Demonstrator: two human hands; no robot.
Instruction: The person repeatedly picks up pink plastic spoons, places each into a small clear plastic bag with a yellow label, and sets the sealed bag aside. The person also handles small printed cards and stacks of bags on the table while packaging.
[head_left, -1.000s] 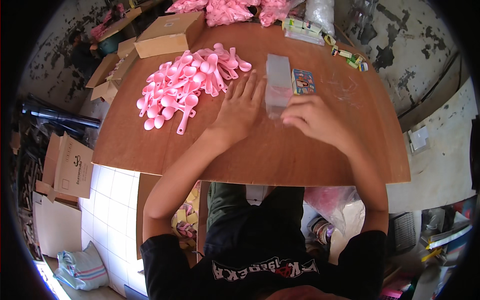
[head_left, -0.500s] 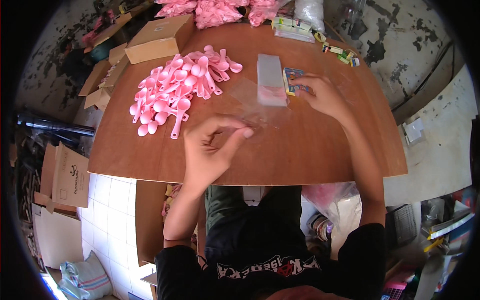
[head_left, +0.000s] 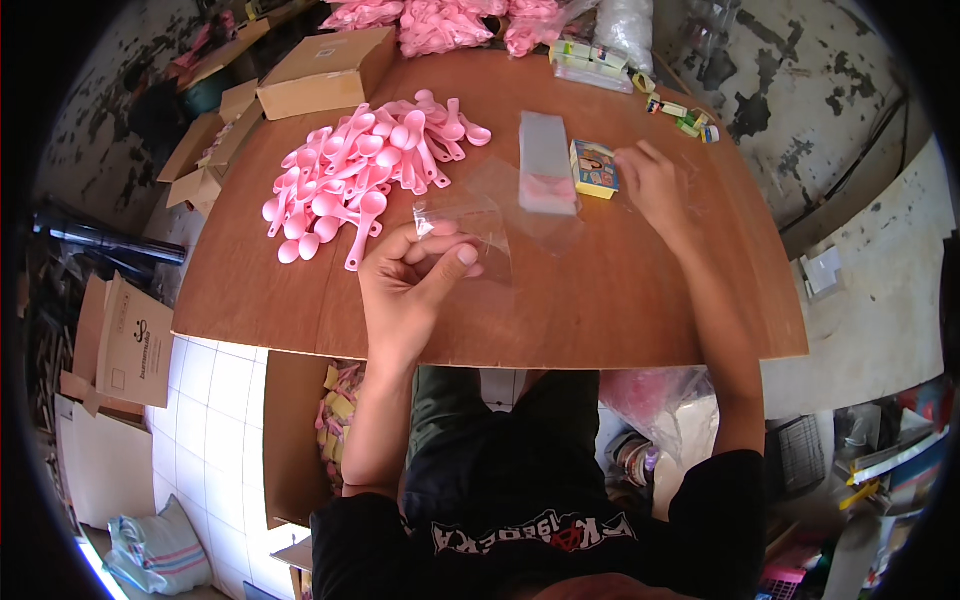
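My left hand (head_left: 415,285) is closed in a pinch on a clear plastic bag (head_left: 490,232), held above the near middle of the table. My right hand (head_left: 657,190) hovers just right of a small stack of printed cards (head_left: 596,168), blue and yellow. Its fingers are curled; whether anything is between them is hidden. Beside the cards lies a stack of clear plastic bags (head_left: 547,150), with pink showing at its near end. A heap of pink plastic spoons (head_left: 365,160) spreads to the left of these.
A closed cardboard box (head_left: 325,75) stands at the far left of the brown table (head_left: 600,310). Pink bagged goods (head_left: 445,28) line the back. Small yellow and green pieces (head_left: 690,120) lie far right. An open carton (head_left: 340,420) sits below the near edge.
My left hand has lifted the clear bag, which now stands up from the fingers. My right hand has drawn off the card stack to the right, uncovering its printed top.
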